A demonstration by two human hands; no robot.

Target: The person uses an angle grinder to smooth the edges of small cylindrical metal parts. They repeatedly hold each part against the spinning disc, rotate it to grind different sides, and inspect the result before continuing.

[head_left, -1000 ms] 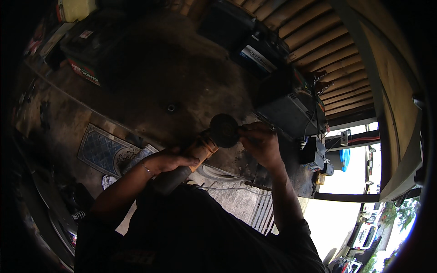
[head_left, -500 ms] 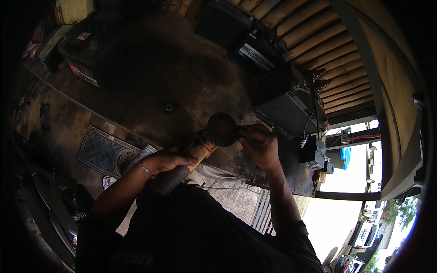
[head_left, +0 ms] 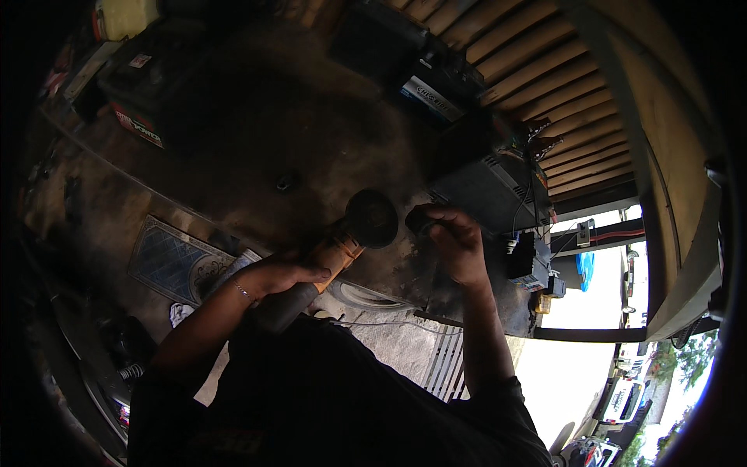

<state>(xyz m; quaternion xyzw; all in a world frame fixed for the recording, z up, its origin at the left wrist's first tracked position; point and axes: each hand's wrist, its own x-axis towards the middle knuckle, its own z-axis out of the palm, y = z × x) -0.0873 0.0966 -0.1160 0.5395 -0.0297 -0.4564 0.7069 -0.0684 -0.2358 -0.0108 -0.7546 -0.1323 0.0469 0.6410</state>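
Observation:
My left hand (head_left: 274, 277) is wrapped round the orange body of an angle grinder (head_left: 336, 255), its thumb lying along the housing. The tool's dark rear end points down toward my shirt. At its head a round dark disc (head_left: 372, 219) faces up. Just right of the disc, and apart from it, is my right hand (head_left: 455, 237), fingers curled in and thumb pressed against them. Something dark may be between those fingers, but shadow hides it. A small dark ring-shaped piece (head_left: 285, 182) lies on the stained workbench (head_left: 327, 144) beyond the grinder.
Several batteries (head_left: 436, 97) line the bench's far right side by a slatted wall (head_left: 545, 86). A charger-like dark box (head_left: 486, 183) with cables stands closer. Another battery (head_left: 140, 101) sits far left. A patterned blue tile (head_left: 175, 257) and a tyre (head_left: 366, 296) lie below the bench edge.
My right hand has come away from the disc's edge, moving slightly right, with its fingers curled. The grinder in my left hand has shifted a little left.

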